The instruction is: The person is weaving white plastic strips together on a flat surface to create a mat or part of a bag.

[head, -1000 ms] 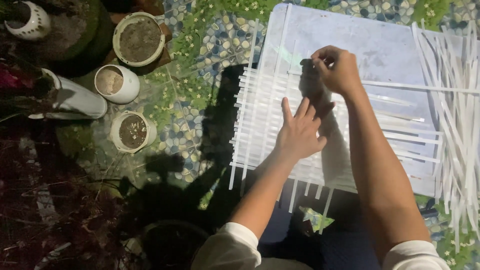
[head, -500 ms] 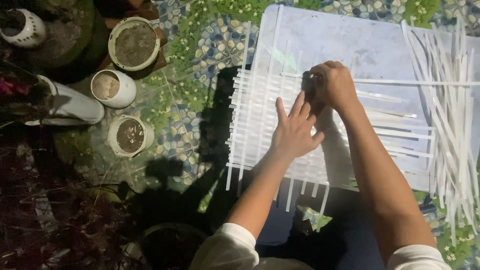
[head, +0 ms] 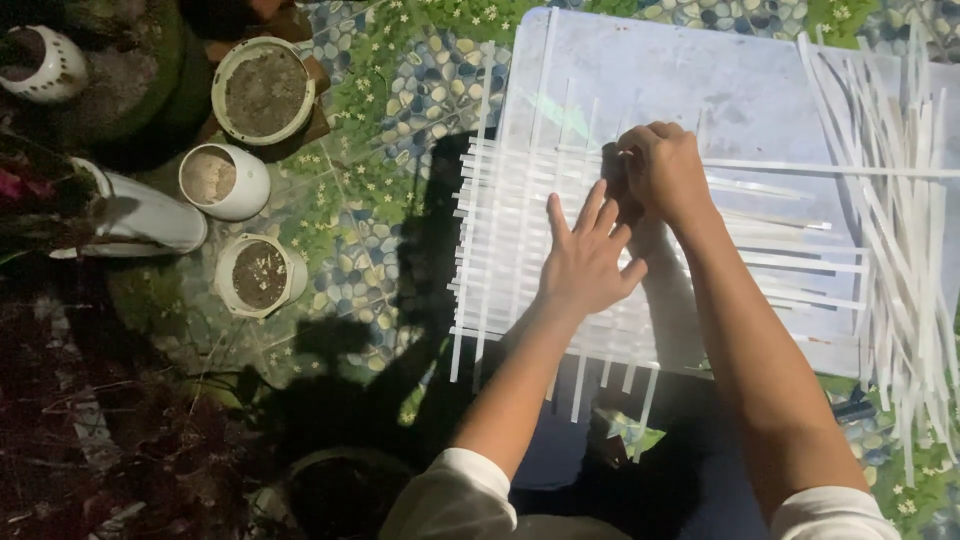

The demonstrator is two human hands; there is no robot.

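Since the earlier frames the right hand (head: 665, 170) has slid leftward along the long white strip (head: 830, 168) until it sits just above the left hand (head: 585, 262), and the view has shifted slightly. The left hand lies flat with fingers spread, pressing down the woven mat of white strips (head: 520, 250); the right hand is curled, its fingertips apparently pinching the strip where it enters the weave, though the grip itself is hidden. The mat lies on a pale board (head: 700, 80) over the pebble-patterned ground. The strips look thin, light and springy, probably slippery, so they likely handle best pinched near the crossing. Loose strips (head: 905, 230) are piled to the right; soil-filled pots (head: 262, 88) stand well left.
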